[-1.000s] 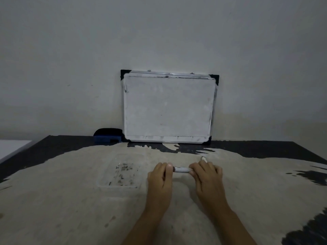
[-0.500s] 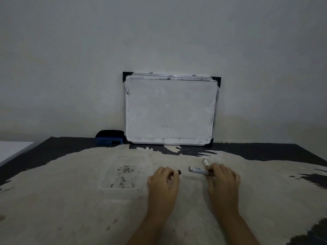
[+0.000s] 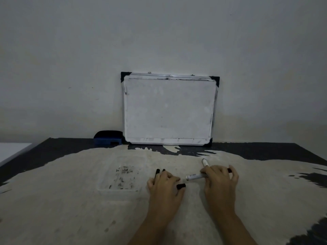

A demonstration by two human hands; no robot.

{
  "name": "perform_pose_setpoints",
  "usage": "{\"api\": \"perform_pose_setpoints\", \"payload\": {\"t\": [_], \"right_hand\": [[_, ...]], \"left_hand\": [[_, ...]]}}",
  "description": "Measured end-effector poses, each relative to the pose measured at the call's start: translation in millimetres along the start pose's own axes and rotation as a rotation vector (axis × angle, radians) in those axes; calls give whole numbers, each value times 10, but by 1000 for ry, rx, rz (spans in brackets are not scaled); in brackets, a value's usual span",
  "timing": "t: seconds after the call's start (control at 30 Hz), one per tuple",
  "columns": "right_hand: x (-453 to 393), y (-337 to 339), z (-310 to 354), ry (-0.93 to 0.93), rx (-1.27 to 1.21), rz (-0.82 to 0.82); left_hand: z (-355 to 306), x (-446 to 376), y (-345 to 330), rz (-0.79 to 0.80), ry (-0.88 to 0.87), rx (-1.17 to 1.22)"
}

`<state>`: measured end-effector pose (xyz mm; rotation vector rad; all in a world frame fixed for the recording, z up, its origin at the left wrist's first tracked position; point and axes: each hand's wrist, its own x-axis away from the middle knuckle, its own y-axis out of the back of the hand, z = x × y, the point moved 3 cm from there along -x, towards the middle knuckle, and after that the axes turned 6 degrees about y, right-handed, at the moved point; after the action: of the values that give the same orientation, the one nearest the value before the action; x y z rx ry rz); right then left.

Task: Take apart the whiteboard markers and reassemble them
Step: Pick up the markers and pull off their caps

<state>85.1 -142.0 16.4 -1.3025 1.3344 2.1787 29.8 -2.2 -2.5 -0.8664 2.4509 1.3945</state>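
Observation:
My right hand (image 3: 220,180) grips a white marker barrel (image 3: 194,176) that points left, its uncapped end free. A second white marker (image 3: 205,162) lies on the table just beyond that hand, partly under the fingers. My left hand (image 3: 164,184) holds a black cap (image 3: 181,186) at its fingertips, a short gap from the barrel's end. Two black parts (image 3: 157,172) lie on the table at the far side of my left hand, partly hidden by it.
A clear shallow plastic tray (image 3: 120,175) with dark smudges sits left of my hands. A whiteboard (image 3: 169,110) leans on the wall at the back, with a blue eraser (image 3: 108,137) beside it. The worn table (image 3: 70,200) has dark edges.
The hands have pulled apart: the cap came off the marker and moved left with my left hand, while my right hand drew the barrel to the right.

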Motion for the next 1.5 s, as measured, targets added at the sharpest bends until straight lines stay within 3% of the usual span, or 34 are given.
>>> {"api": "perform_pose_setpoints", "payload": {"t": [0.1,0.3,0.77,0.87,1.03,1.1,1.27,1.33,1.43,1.5], "right_hand": [[-38,126,71,84,27,-181],[-16,142,278,322,55,-233],[15,64,262,349,32,-224],[-3,80,239,218,-85,-236],[2,90,205,-398,-752,-190],[18,37,197,-517,-904,-89],[27,-25,243,-510,-1028,44],[23,20,279,-486,-1006,-29],[16,174,363,-466,-948,-301],[27,192,429,-433,-913,-341]], "left_hand": [[-26,7,12,15,-23,24],[-87,15,44,85,-69,78],[-90,15,83,94,-76,134],[-77,1,93,63,-54,182],[5,-63,109,-22,70,282],[2,-64,103,-11,67,266],[-43,-43,71,65,-27,158],[-48,-43,64,77,-33,179],[-35,-42,55,77,-14,237],[0,-43,44,75,40,272]]}}
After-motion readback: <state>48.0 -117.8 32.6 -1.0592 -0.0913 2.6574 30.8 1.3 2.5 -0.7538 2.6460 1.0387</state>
